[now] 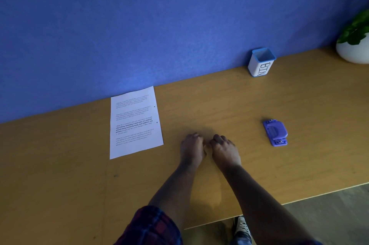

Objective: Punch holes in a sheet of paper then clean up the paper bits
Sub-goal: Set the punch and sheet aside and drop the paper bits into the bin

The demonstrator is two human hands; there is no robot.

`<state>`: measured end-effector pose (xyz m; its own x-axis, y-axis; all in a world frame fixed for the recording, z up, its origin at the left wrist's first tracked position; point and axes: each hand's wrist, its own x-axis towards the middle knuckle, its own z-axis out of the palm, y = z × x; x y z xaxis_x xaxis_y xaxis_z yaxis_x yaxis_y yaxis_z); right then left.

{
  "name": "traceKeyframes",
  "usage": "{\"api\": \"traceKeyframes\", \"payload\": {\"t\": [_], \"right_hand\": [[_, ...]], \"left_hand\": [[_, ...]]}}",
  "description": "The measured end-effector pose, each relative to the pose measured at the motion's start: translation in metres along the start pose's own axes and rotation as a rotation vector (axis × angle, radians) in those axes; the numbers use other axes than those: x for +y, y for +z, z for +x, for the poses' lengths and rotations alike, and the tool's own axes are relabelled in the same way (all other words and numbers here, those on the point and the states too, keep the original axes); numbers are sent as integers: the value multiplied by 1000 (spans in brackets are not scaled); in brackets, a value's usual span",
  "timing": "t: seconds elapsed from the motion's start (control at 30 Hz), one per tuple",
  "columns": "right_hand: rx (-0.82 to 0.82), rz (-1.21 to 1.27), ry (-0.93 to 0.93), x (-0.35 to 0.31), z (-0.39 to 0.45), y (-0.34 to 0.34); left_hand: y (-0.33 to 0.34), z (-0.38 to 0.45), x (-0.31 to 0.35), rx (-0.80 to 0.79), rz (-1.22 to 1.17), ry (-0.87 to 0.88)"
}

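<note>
Two hands gather paper bits on the tabletop, right of the punched sheet.
Left hand and right hand have curled fingers together; bits (likely featherlight) need pinching.

wooden desk; on it paper sheet, purple hole punch, bin cup, plant pot

paper bits: hidden under curled hands | plant: cropped right | paper text: illegible
</note>
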<state>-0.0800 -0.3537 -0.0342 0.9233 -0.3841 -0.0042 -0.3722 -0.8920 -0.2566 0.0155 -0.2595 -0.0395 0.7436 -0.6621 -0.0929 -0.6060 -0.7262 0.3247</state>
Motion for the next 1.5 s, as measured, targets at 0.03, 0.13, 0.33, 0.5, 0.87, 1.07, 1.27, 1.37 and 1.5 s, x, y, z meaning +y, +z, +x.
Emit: {"api": "traceKeyframes", "payload": {"t": [0.03, 0.13, 0.33, 0.5, 0.87, 1.07, 1.27, 1.37, 1.5], "right_hand": [[9, -21, -10, -2, -2, 0], [51, -54, -12, -6, -4, 2], [-21, -62, -1, -4, -2, 0], [-114, -116, 47, -9, -3, 4], [20, 870, 749, 48, 44, -29], [218, 1111, 786, 91, 96, -73], [328, 1056, 721, 146, 154, -127], [339, 997, 719, 170, 174, -148], [411, 868, 745, 199, 199, -165]], "left_hand": [[1, 0, 0, -1, 11, 8], [3, 1, -2, -19, 24, 20], [1, 0, -5, -51, 28, 30], [-1, 0, -5, -74, 49, 39], [-19, 47, 0, -100, -119, -20], [-56, 120, 46, 39, -317, -40], [-95, 195, 119, 117, -523, -10], [-103, 223, 151, 131, -556, 37], [-105, 257, 186, 145, -571, 55]]}}
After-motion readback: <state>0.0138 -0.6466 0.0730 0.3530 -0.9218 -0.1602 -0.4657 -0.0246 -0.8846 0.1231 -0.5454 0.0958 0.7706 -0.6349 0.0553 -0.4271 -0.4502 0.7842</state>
